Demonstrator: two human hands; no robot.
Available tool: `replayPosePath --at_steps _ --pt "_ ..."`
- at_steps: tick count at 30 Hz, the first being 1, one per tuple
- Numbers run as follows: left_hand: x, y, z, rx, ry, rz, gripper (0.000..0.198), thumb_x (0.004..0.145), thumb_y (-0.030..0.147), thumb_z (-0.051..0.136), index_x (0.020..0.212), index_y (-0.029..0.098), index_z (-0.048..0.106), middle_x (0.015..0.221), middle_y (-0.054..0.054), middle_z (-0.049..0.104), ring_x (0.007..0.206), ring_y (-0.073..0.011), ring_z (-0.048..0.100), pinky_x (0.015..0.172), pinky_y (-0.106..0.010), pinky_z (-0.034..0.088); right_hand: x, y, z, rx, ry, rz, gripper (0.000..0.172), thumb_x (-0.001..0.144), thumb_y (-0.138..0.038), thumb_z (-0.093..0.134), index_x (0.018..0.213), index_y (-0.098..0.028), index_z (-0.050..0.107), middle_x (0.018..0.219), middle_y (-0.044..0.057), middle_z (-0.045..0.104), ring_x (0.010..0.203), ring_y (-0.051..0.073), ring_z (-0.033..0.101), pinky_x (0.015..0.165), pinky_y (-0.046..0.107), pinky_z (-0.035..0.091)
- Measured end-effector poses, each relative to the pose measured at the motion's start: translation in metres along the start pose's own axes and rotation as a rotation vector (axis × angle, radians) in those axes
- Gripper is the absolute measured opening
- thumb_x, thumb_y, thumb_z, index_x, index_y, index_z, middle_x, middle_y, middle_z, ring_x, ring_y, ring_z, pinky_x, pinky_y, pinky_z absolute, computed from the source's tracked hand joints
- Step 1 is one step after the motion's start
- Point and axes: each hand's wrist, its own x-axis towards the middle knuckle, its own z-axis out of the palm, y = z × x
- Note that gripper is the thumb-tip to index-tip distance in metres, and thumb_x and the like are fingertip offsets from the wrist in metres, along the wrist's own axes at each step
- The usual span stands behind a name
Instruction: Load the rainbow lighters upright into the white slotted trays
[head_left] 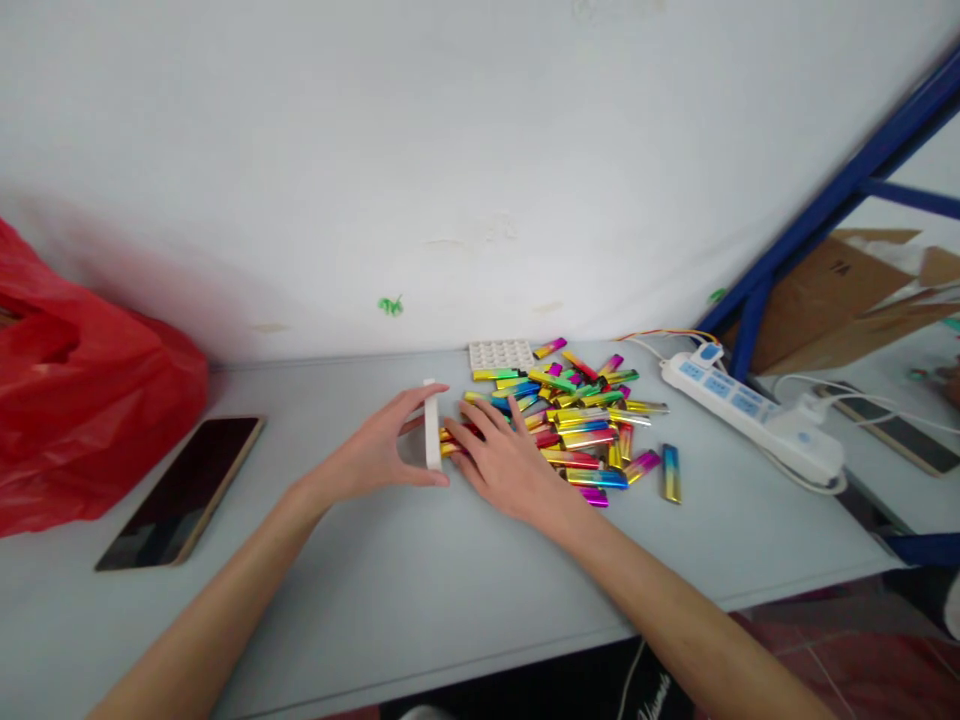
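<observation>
My left hand [375,450] grips a white tray [433,430] standing on its edge on the grey table [420,570], thumb below and fingers over its top. Several shiny multicoloured lighters poke out of the tray's right side. My right hand [504,457] lies just right of the tray, fingers spread and touching those lighters at the left edge of a loose pile of lighters [585,425]. A single lighter [670,473] lies apart at the pile's right.
A second white tray [500,354] lies flat behind the pile by the wall. A phone [184,490] lies at the left beside a red plastic bag [75,400]. A white power strip [750,410] with cables sits at the right, near a blue frame [825,190].
</observation>
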Motion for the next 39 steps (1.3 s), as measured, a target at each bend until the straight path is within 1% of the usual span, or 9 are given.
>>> replayPosePath --at_steps 7,14,16,18,22,25,29,34,39 --pt "0.001 0.001 -0.005 0.011 -0.029 -0.004 0.103 0.069 0.049 0.1 0.159 0.033 0.052 0.168 -0.012 0.051 0.15 -0.0385 0.06 0.128 -0.059 0.05 -0.001 -0.007 0.014 -0.051 0.025 0.03 0.046 0.119 -0.036 0.041 0.16 -0.025 0.06 0.172 0.015 0.054 0.164 0.035 0.04 0.134 0.073 0.028" --pt "-0.007 -0.01 -0.045 0.107 -0.03 -0.071 0.099 0.064 0.053 0.101 0.147 0.031 0.051 0.149 -0.009 0.063 0.136 -0.0347 0.069 0.123 -0.057 0.054 -0.004 -0.006 0.015 -0.082 0.022 0.069 0.047 0.119 -0.03 0.042 0.163 -0.025 0.058 0.174 0.015 0.051 0.163 0.038 0.041 0.132 0.075 0.03" --pt "-0.006 -0.021 -0.052 0.117 0.052 -0.147 0.102 0.062 0.06 0.101 0.145 0.03 0.049 0.145 -0.01 0.065 0.132 -0.0365 0.07 0.117 -0.058 0.058 -0.004 -0.004 0.012 -0.073 0.011 0.072 0.047 0.119 -0.031 0.043 0.164 -0.026 0.057 0.173 0.016 0.051 0.164 0.038 0.04 0.132 0.075 0.031" --pt "-0.003 -0.032 -0.051 0.154 0.232 -0.215 0.104 0.06 0.069 0.099 0.14 0.026 0.046 0.136 -0.01 0.067 0.124 -0.0374 0.072 0.111 -0.059 0.061 -0.004 -0.002 0.008 -0.056 -0.002 0.069 0.047 0.119 -0.034 0.045 0.162 -0.026 0.059 0.173 0.015 0.051 0.165 0.038 0.039 0.131 0.074 0.032" --pt "0.006 -0.056 -0.028 0.381 0.485 -0.131 0.083 0.082 0.073 0.084 0.139 0.023 0.051 0.147 -0.018 0.06 0.141 -0.0415 0.06 0.123 -0.061 0.048 -0.004 0.0 0.0 -0.011 0.004 0.062 0.047 0.118 -0.041 0.047 0.161 -0.027 0.06 0.173 0.014 0.053 0.162 0.035 0.041 0.132 0.07 0.033" --pt "0.007 -0.068 -0.021 0.473 0.421 -0.121 0.077 0.09 0.075 0.075 0.146 0.024 0.057 0.167 -0.019 0.046 0.157 -0.0483 0.046 0.129 -0.066 0.04 -0.003 0.005 -0.008 0.021 0.059 0.076 0.048 0.12 -0.043 0.042 0.16 -0.026 0.061 0.169 0.013 0.056 0.159 0.033 0.046 0.133 0.064 0.035" --pt "-0.001 -0.072 -0.045 0.595 0.224 -0.172 0.081 0.098 0.074 0.056 0.157 0.019 0.058 0.171 -0.021 0.048 0.16 -0.0483 0.045 0.132 -0.065 0.037 0.001 0.025 -0.018 0.046 0.17 0.137 0.045 0.12 -0.04 0.04 0.148 -0.023 0.071 0.158 0.014 0.064 0.148 0.031 0.054 0.132 0.055 0.039" --pt "0.001 -0.061 -0.078 0.701 0.075 -0.1 0.063 0.091 0.059 0.057 0.137 0.021 0.077 0.144 -0.019 0.073 0.134 -0.0418 0.069 0.123 -0.057 0.05 0.003 0.063 -0.021 0.048 0.26 0.247 0.044 0.119 -0.037 0.041 0.141 -0.017 0.074 0.155 0.018 0.066 0.147 0.032 0.057 0.13 0.055 0.04" --pt "0.037 -0.048 -0.062 0.72 0.09 -0.132 0.05 0.095 0.056 0.053 0.118 0.021 0.08 0.099 -0.013 0.081 0.09 -0.0329 0.076 0.091 -0.045 0.061 0.005 0.084 -0.015 0.033 0.137 0.254 0.051 0.12 -0.041 0.041 0.161 -0.018 0.059 0.175 0.016 0.05 0.164 0.036 0.041 0.132 0.069 0.032"
